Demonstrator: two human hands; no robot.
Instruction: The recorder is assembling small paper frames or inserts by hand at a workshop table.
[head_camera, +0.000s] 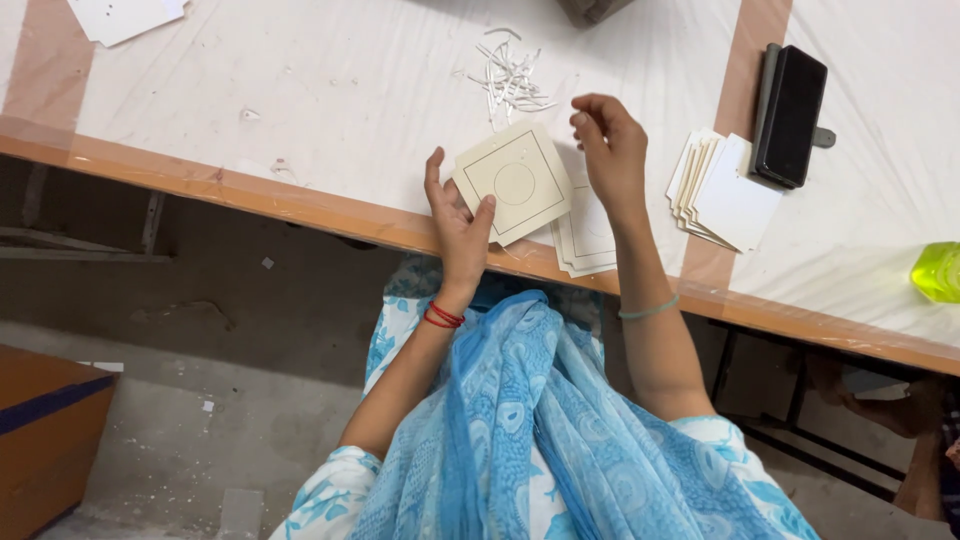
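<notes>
Being grasped by the left hand (457, 228) is one scored square card (514, 183); the right hand (610, 150), grip half-curled and empty, is hovering; trimmed strips (510, 78) and stacked cards (722, 192) are lying on the worktop (330, 110).

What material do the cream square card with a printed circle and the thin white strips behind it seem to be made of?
The cream square card with a printed circle, held by the left hand, looks like stiff matte paperboard: it stays flat and shows no shine. The thin white strips look like curled trimmings of similar paper, though this is uncertain.
</notes>
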